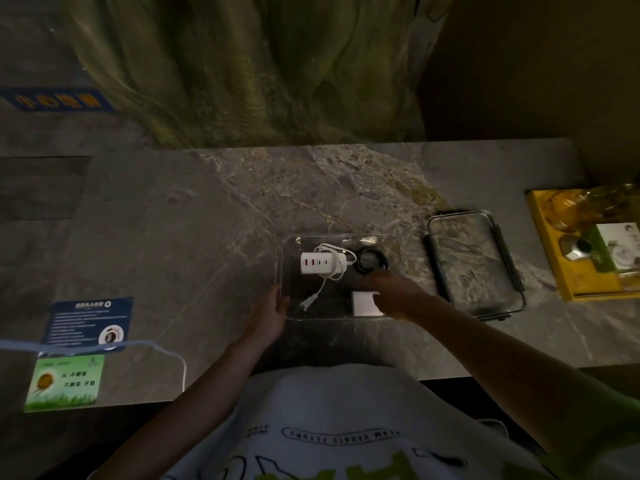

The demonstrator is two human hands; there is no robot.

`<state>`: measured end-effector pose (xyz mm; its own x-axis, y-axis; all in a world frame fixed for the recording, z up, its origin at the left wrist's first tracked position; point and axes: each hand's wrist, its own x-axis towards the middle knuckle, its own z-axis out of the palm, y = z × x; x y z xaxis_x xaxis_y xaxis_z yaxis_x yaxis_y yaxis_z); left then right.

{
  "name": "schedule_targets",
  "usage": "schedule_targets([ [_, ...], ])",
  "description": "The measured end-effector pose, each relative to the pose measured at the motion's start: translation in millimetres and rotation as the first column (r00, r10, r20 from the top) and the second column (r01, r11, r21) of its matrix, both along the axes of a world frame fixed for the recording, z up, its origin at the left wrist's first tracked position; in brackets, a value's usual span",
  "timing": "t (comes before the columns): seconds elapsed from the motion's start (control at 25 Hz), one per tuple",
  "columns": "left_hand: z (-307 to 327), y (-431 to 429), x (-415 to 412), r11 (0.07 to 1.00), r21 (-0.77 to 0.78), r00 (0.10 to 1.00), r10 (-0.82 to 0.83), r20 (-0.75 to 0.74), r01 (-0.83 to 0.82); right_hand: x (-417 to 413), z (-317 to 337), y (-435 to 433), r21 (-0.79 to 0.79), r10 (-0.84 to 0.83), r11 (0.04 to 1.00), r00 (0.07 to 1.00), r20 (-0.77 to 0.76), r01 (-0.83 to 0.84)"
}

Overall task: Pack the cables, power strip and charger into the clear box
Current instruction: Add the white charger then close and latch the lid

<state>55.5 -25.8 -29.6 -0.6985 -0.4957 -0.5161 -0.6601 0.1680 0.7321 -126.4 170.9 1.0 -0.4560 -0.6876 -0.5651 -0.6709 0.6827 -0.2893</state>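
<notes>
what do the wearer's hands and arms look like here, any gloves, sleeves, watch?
Both bare: no gloves on the left hand or right hand, no watch or band visible at either wrist. Forearms are uncovered up to the frame edge. The only clothing in view is a white T-shirt with dark lettering and lime-green print.

Dim public venue, likely a themed shop or reception counter rather than a home. Evidence: long polished marble-patterned worktop point(242, 202); behind it a sculpted, rock-like green wall point(259, 64), the sort of decor built for display. Blue floor sign point(59, 100) with yellow characters at upper left. Printed notices laid on the worktop: a blue information card point(90, 320) and a green card point(65, 382). A yellow retail gift box point(585, 240) sits at the right end.
</notes>
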Motion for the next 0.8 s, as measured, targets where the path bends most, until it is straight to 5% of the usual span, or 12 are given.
schedule_targets([
  [0.12, 0.2, 0.9, 0.1, 1.000, 0.003, 1.000, -0.001, 0.005, 0.001, -10.2, 8.0, 14.7, -0.247, -0.214, 0.949, 0.975, -0.057, 0.193],
  [0.24, -3.3, 1.1, -0.7, 1.000, 0.021, 0.999, 0.022, 0.024, -0.023, -20.6, 10.3, 38.5, -0.516, -0.462, 0.773, 0.885, -0.060, 0.368],
  [0.32, -3.4, 1.5, -2.0, 1.000, 0.008, 0.999, 0.014, 0.039, -0.014, -27.8, 8.2, 55.1, -0.553, -0.649, 0.635, 0.761, -0.003, 0.539],
  [0.48, -6.3, 3.3, -3.2, 0.999, -0.036, 0.999, 0.028, 0.044, -0.027, -42.1, -12.6, 97.0, -0.451, -0.937, 0.294, 0.347, 0.038, 0.843],
  [0.6, -8.1, 5.3, -2.8, 0.998, -0.038, 0.999, 0.042, 0.030, -0.041, -38.6, -26.4, 124.8, -0.327, -0.999, -0.002, 0.014, 0.046, 0.945],
  [0.8, -4.9, 6.8, -3.7, 0.998, -0.036, 0.999, 0.042, 0.008, -0.041, -28.5, -31.9, 141.2, -0.155, -0.967, -0.248, -0.235, 0.095, 0.956],
])
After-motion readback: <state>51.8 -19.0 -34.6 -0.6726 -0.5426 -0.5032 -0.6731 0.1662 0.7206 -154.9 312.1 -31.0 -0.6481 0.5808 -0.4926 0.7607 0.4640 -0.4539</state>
